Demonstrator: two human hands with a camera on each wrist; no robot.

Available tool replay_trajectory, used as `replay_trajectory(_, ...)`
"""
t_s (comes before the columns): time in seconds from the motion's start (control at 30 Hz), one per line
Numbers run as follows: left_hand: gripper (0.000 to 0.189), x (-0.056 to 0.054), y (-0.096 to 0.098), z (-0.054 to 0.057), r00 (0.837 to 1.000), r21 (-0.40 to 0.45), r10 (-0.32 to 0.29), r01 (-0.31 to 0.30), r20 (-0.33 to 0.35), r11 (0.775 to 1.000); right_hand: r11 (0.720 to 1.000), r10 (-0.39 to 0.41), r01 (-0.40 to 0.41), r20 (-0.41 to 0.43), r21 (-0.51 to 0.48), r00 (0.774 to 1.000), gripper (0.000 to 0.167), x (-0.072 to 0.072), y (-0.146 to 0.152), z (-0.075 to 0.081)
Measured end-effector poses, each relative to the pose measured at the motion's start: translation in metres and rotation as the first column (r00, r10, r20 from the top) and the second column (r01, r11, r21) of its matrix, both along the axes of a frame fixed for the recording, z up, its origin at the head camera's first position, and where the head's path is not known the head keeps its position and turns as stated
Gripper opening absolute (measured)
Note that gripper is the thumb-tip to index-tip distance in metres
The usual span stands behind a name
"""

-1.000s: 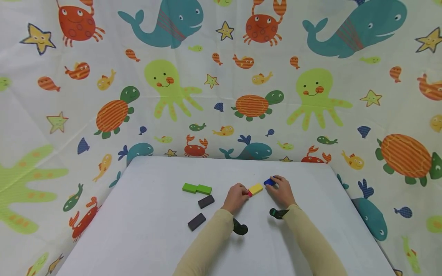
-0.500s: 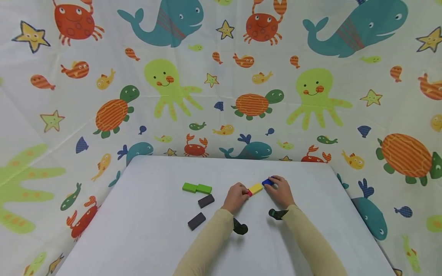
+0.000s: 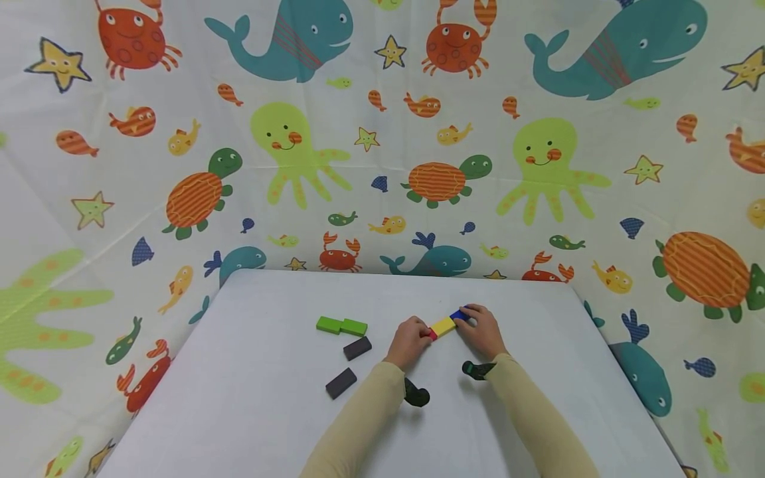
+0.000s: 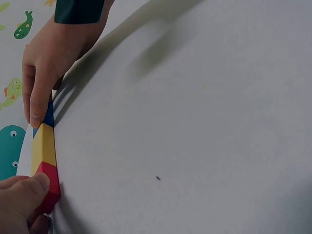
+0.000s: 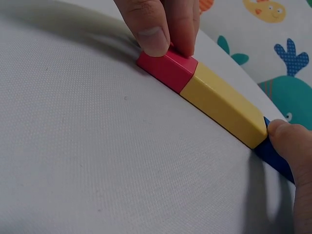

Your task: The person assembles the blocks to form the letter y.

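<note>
Yellow rect. block [image 3: 443, 326] lies end-to-end btwn red block [image 5: 170, 73], pinched in our L hand [image 3: 409, 342], & blue block [image 5: 274, 157], pinched in our R hand [image 3: 485, 330] (nearer); long axis diag., far-R.

sea-animal print cloth [image 3: 382, 153], white tabletop [image 3: 251, 385]

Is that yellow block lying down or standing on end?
Lying down: in the right wrist view, the yellow block stretches lengthwise along the white table, between the red block and the blue block.
</note>
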State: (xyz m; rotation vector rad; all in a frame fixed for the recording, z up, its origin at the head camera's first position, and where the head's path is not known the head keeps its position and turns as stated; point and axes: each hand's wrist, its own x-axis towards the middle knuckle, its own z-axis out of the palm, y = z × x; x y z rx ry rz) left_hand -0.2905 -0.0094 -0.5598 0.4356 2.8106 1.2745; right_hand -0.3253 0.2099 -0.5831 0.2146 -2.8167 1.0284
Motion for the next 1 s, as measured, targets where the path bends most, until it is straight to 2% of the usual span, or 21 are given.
replay_trajectory(0.37, 0.007, -0.0011, 0.0003, 0.0004, 1.000, -0.013, 0.003, -0.003, -0.014, 1.000, 1.000, -0.001, 0.001, 0.035, -0.011, 0.999, 0.050, -0.0003, -0.0011, 0.0031)
replay_trajectory(1.0, 0.008, -0.0002, 0.0007, -0.0008, 1.000, -0.004, 0.006, -0.006, -0.008, 1.000, 0.999, -0.027, 0.028, 0.017, -0.030, 0.999, 0.049, 0.0018, -0.0036, -0.0007)
